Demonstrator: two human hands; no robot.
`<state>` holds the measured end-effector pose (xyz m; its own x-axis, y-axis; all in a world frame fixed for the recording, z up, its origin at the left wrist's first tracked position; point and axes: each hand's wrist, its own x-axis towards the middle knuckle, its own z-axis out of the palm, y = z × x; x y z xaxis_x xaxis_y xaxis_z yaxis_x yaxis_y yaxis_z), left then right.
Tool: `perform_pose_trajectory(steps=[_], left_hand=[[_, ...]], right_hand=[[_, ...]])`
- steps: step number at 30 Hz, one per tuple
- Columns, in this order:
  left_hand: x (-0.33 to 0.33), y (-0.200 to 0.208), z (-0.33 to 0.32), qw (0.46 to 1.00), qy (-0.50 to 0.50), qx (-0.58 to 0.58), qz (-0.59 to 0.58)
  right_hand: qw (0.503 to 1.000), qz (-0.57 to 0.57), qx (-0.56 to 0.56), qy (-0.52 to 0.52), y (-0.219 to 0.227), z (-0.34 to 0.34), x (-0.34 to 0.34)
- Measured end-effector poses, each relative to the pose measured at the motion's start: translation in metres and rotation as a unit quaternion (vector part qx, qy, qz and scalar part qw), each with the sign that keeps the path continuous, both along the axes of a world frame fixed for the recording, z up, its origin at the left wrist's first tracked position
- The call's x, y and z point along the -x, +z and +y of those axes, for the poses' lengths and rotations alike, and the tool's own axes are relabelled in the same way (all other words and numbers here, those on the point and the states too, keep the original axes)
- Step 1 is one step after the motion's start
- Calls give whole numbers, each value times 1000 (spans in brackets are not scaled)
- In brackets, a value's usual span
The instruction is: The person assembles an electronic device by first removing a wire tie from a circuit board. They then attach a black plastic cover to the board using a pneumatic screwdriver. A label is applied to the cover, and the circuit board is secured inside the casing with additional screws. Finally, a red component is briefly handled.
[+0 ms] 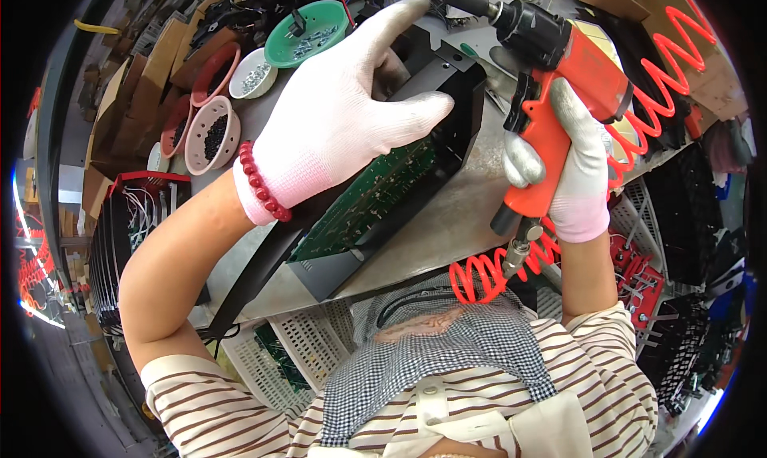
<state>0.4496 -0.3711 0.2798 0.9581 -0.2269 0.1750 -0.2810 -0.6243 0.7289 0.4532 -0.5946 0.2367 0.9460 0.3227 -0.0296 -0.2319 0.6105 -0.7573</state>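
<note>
My left hand, in a white glove with a pink cuff, is over a black metal chassis. Its thumb and forefinger are spread apart; the other fingers are partly hidden, so contact with the chassis is unclear. Inside the tilted chassis shows a green circuit board. In my gloved right hand is a red and black pneumatic driver, gripped round its handle. The driver's nose points to the upper left, near the chassis's far end and my left forefinger.
A green bowl of screws, a white bowl and a pale pink basket of black screws stand at the left. A coiled red air hose runs along the right. White perforated crates sit below the metal table.
</note>
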Motion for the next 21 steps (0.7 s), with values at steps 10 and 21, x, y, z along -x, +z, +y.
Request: perform_pose_trajectory(steps=[10,21], left_hand=[[-9,1,-9,993,8,-105,-44],[-8,6,-15,994,24,-99,-27]], right_hand=[[998,17,55,11,2,0,3],[938,-66,341,1,68,-70,-10]])
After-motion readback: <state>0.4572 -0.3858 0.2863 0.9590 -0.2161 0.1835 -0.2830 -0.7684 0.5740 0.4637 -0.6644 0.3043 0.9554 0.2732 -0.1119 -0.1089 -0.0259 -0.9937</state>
